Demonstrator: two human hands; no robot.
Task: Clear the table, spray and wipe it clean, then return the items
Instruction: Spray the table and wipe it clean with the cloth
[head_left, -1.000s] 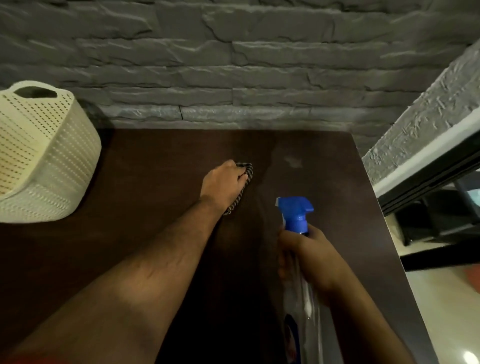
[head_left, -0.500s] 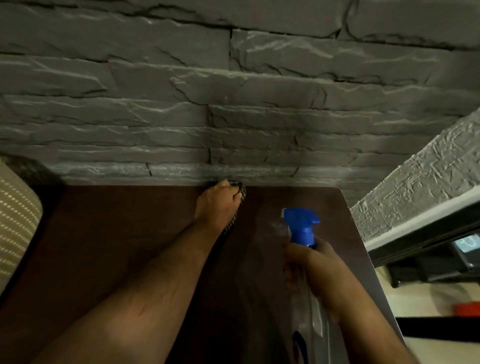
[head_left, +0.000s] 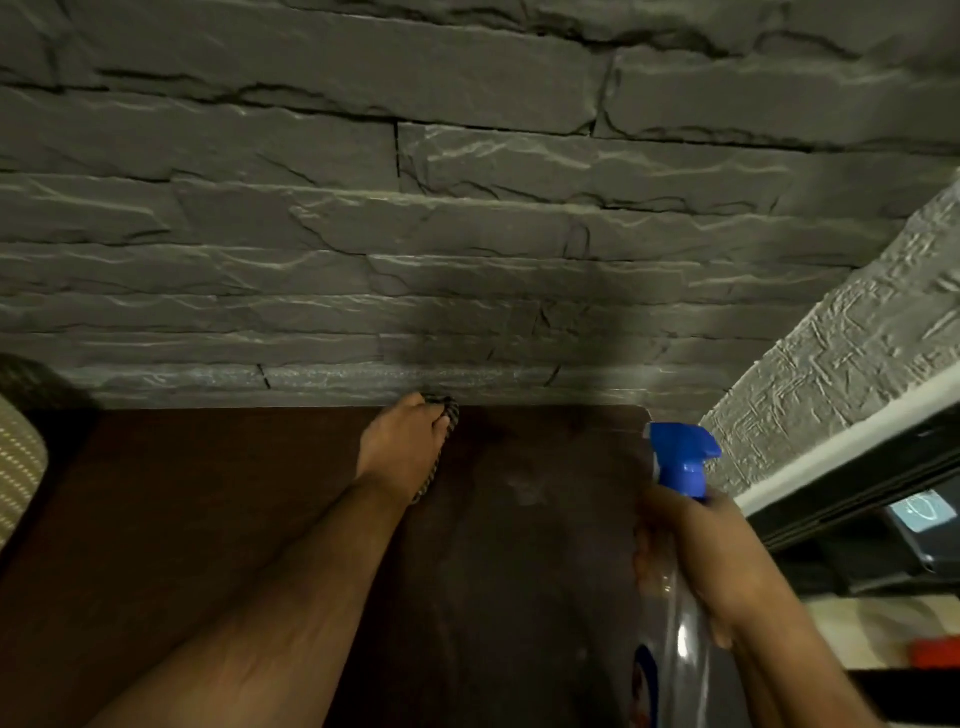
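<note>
The left hand (head_left: 402, 449) lay flat, palm down, on the dark brown wooden table (head_left: 208, 519), reached out to the table's far edge where it met the grey stone-effect wall (head_left: 467, 234). Its fingers were stretched forward and pressed on a striped cleaning cloth (head_left: 441, 447), which lay almost wholly beneath the palm; only a narrow band of the cloth showed along the hand's right side and past the fingertips, right at the foot of the wall. The right hand (head_left: 696, 551) was near the table's right edge, well apart from the left hand, with its fingers curled round the neck of a clear spray bottle (head_left: 675, 639). The bottle's blue trigger head (head_left: 680, 457) stood above the hand with the nozzle pointing left, close to the table's far right corner. Whether a finger was on the trigger could not be told. A pale, faint smear (head_left: 524, 491) showed on the tabletop between the two hands. At the left edge of the view a cream perforated plastic basket (head_left: 18, 457) stood on the table, mostly cut off. To the right, beyond the table, a textured white wall (head_left: 831, 374) ran along a dark framed opening.
</note>
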